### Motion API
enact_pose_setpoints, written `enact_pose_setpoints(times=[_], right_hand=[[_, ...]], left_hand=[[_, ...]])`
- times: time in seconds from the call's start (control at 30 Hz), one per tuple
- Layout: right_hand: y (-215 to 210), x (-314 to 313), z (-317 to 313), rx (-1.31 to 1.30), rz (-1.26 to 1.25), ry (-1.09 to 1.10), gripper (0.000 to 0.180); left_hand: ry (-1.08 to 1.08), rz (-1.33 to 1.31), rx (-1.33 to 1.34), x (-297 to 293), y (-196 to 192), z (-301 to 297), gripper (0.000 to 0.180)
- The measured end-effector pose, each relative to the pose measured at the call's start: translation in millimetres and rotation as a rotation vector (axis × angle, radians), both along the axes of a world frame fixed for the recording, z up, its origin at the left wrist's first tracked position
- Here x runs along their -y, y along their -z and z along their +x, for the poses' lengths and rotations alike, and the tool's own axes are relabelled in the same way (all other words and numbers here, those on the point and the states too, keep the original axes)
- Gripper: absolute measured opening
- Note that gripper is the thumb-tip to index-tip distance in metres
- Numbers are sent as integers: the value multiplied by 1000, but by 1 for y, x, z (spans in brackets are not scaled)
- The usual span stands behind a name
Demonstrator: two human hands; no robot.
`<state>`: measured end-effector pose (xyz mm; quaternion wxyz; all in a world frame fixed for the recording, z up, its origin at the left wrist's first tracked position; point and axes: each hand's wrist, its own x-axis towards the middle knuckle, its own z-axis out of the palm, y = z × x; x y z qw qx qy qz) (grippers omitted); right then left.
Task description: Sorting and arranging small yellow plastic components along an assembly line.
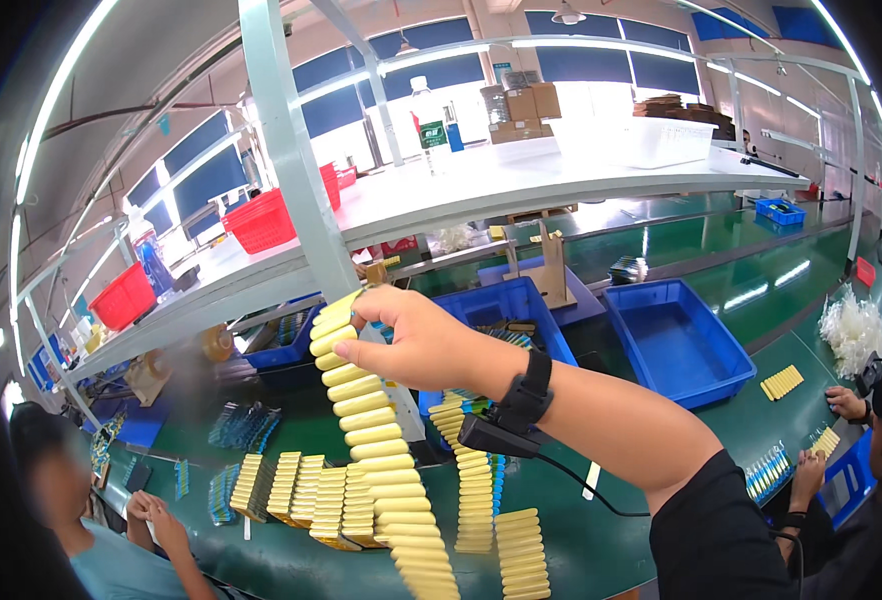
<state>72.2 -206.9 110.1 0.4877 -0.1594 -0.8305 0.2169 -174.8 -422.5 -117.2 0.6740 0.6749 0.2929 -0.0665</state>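
Observation:
My right hand (416,338) reaches in from the lower right, fingers and thumb closed on the top end of a long strip of yellow rounded bars (381,437). Joined side by side, the bars hang down in a slight curve toward the lower edge. A black strap with a small black box (501,432) and a cable is on my right wrist. Behind the hanging strip, stacks of similar yellow strips (304,488) stand on the green table (581,545). Two more rows lie to its right, one yellow with blue pieces (475,500), the other a shorter yellow strip (523,555). My left hand is out of view.
Beyond my arm stand a blue bin (676,340) and another blue bin (551,330) with pieces inside. A grey post (296,150) and white shelf (461,200) rise above the table. Co-workers sit at left (111,560) and right (861,480), their hands over the table.

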Motion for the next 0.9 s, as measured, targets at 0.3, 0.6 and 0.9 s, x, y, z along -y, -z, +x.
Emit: enact_pose_setpoints(times=[0.3, 0.6, 0.9], right_hand=[[91, -48, -3, 194, -268, 30, 31], [128, -36, 31, 681, -532, -37, 41], [130, -45, 63, 1214, -855, -98, 47]], left_hand=[[-997, -782, 904, 51, 87, -23, 56], [-964, -582, 1226, 44, 74, -40, 54], [-814, -520, 560, 40, 133, -50, 45]])
